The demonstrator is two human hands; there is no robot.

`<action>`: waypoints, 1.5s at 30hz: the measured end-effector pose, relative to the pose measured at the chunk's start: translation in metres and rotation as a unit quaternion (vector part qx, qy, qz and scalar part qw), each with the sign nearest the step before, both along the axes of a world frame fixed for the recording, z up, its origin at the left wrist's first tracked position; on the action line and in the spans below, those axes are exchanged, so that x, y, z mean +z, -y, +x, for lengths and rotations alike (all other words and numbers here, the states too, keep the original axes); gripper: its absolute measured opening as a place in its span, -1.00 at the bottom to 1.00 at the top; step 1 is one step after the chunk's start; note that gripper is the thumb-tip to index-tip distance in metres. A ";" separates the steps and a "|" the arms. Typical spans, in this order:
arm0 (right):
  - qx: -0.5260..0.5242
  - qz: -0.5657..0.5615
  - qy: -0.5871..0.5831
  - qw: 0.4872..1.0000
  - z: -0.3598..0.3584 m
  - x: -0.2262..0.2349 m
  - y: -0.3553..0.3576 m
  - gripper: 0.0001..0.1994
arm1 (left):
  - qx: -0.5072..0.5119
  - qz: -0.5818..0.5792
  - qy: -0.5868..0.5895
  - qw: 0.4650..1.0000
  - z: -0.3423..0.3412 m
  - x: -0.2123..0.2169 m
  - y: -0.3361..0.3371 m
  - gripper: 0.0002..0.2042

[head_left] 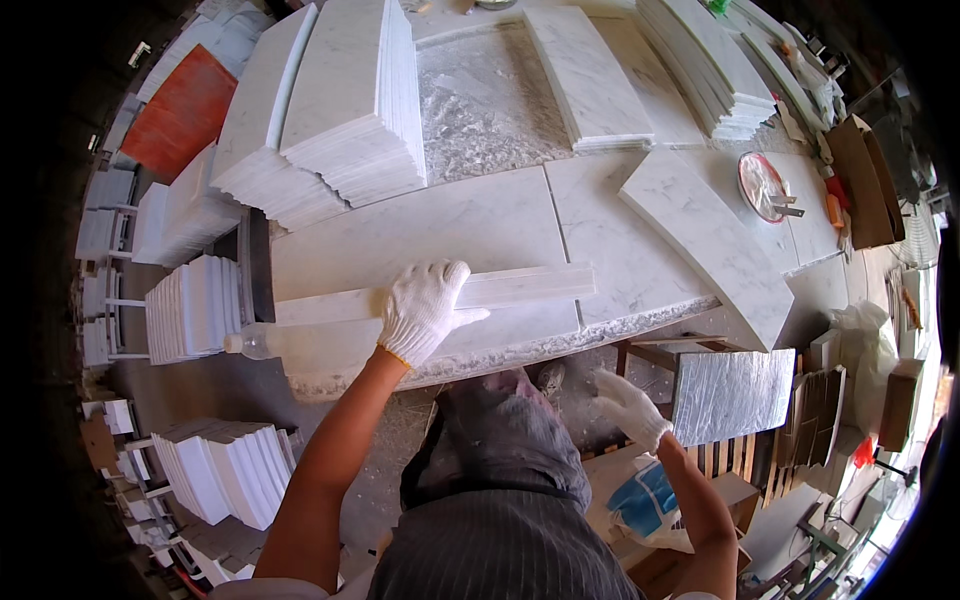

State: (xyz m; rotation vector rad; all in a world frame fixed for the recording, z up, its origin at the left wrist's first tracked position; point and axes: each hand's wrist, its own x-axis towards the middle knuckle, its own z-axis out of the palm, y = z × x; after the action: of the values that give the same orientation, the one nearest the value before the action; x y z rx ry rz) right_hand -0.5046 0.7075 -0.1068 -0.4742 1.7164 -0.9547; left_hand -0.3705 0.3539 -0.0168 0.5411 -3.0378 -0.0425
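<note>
My left hand (pixel 428 310), in a white knitted glove, grips a long, narrow white marble strip (pixel 530 285) from above, fingers over it and thumb stretched to the right. The strip lies crosswise near the front edge of a marble-topped worktable (pixel 400 235). Past that edge, on the right, my right hand (pixel 630 408) is gloved too and hangs in the air with fingers extended, holding nothing. A silver foil-covered board (pixel 735 395) is beside it. On the table's right, a wide marble slab (pixel 710 240) lies at a slant, its near corner jutting over the edge.
Tall stacks of marble slabs (pixel 340 110) stand at the back left, another stack (pixel 705 70) at the back right. A red-rimmed bowl (pixel 762 185) with white paste and a scraper sits at right. A clear plastic bottle (pixel 260 341) lies at the table's left corner. Below right is a blue package (pixel 640 497).
</note>
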 end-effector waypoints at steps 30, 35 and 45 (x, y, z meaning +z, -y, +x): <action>0.023 -0.251 -0.303 0.919 -0.061 0.012 0.152 -0.34 | 0.427 0.061 -0.489 0.758 0.130 -0.013 -0.020 -0.44; 0.032 -0.242 -0.276 0.930 -0.063 0.019 0.158 -0.32 | 0.533 0.103 -0.460 0.703 0.169 -0.046 0.008 -0.52; 0.039 -0.212 -0.216 0.952 -0.074 0.015 0.153 -0.23 | 0.339 0.371 -0.686 0.526 0.188 -0.098 0.107 -0.50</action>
State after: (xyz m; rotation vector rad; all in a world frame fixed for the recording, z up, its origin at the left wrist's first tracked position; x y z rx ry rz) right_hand -0.5784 0.5541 -0.0919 -1.0922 1.8549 -1.2337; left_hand -0.1824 0.2465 -0.1144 0.9785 -0.9941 -1.1069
